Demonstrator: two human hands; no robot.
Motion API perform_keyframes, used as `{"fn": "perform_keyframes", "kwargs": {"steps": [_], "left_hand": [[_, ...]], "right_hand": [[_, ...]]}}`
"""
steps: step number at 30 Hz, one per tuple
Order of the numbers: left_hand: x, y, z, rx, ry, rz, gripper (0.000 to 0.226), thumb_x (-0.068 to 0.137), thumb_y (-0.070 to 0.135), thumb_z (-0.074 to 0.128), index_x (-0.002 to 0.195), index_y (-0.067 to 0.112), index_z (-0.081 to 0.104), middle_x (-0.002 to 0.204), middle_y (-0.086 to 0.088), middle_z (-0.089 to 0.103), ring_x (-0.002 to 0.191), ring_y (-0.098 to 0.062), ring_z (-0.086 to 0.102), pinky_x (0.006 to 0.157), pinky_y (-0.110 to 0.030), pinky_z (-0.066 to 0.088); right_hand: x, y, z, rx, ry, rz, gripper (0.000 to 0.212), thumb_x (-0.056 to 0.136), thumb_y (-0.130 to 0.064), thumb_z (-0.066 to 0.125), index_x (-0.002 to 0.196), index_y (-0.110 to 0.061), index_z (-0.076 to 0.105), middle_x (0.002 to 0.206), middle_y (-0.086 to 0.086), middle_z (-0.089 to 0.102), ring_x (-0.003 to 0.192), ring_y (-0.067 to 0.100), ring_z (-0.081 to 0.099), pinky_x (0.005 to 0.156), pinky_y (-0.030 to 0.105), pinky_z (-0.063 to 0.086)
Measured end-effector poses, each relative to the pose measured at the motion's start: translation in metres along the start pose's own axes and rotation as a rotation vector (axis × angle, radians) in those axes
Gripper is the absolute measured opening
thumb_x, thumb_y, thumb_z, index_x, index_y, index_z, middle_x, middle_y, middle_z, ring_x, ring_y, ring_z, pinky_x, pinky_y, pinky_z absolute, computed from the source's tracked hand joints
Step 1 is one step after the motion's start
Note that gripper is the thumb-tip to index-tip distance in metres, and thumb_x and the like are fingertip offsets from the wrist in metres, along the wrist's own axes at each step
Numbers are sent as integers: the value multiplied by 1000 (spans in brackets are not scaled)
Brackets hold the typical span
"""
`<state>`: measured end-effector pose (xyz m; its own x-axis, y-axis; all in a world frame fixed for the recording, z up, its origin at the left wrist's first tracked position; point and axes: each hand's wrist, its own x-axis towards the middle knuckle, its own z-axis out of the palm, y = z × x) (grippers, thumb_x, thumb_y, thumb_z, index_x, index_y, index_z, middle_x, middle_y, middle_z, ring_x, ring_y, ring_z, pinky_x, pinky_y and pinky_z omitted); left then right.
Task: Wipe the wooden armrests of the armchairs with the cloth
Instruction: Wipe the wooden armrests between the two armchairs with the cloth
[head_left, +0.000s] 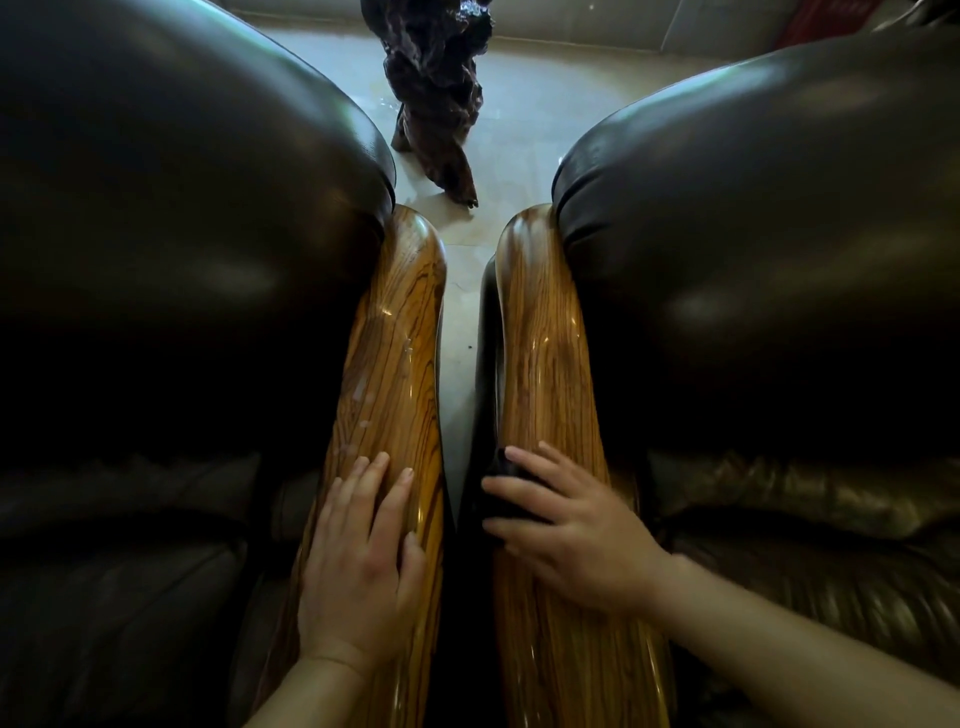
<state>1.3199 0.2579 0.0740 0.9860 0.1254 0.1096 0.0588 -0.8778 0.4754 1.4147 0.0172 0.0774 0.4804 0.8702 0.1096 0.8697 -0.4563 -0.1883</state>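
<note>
Cloth (506, 480), dark and bunched, lies under the fingers (524, 465) of the right hand (566, 540). It shows between the index finger and the thumb, at the inner edge of the right wooden armrest (545, 364), and the hand presses it against the wood. The fingers are spread and bent over the cloth, so they hold it down more than they grip it. How much of the cloth is hidden under the palm, I cannot tell.

The left hand (363, 561) lies flat on the left wooden armrest (400, 322) with nothing in it. Its fingers (371, 475) are straight, a little apart, and point along the wood away from the person. Just beyond these fingertips the wood has pale spots and smears on its glossy surface.

The two armrests run side by side, close but not touching, with a narrow strip of light floor (457, 322) between them. On the outer side of each hand rises a dark leather armchair: the left armchair (171, 234) beside the left fingers, the right armchair (769, 249) beside the right fingers. Far beyond both sets of fingertips, a dark, twisted wooden sculpture (436, 88) stands on the floor.
</note>
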Motion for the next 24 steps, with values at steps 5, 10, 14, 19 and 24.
{"fn": "perform_keyframes", "kwargs": {"steps": [5, 10, 14, 19, 24], "left_hand": [[-1, -1, 2, 0, -3, -9, 55, 89, 33, 39, 143, 23, 40, 154, -2, 33, 147, -15, 17, 117, -47, 23], [-2, -2, 2, 0, -5, -11, 54, 90, 33, 39, 143, 22, 41, 153, -3, 34, 147, -15, 18, 116, -47, 23], [-3, 0, 2, -1, -11, -11, 55, 89, 33, 39, 143, 21, 41, 154, -3, 34, 147, -12, 14, 118, -45, 20], [-2, 1, 1, 2, -5, -5, 54, 90, 31, 40, 142, 19, 42, 153, -4, 35, 147, -16, 19, 117, -46, 22], [-1, 2, 0, 10, 15, -1, 54, 90, 33, 40, 143, 20, 41, 153, -4, 34, 146, -15, 18, 116, -46, 21]], "right_hand": [[73, 66, -23, 31, 182, 505, 40, 100, -43, 42, 137, -35, 55, 158, -1, 33, 150, 26, 17, 118, 53, 20], [55, 46, -6, 68, 246, 683, 50, 102, -50, 33, 149, -36, 37, 164, -6, 15, 152, 21, 3, 120, 52, 19], [-39, -33, 12, 69, 87, 445, 50, 103, -51, 32, 152, -43, 26, 166, -5, 7, 153, 28, 3, 113, 57, 28], [19, 32, -14, 232, 199, 682, 52, 100, -51, 34, 151, -40, 30, 166, -6, 5, 153, 21, -2, 120, 53, 20], [82, 67, -17, 223, 299, 880, 51, 101, -45, 41, 149, -29, 40, 164, 2, 10, 150, 29, 6, 119, 52, 21]]}}
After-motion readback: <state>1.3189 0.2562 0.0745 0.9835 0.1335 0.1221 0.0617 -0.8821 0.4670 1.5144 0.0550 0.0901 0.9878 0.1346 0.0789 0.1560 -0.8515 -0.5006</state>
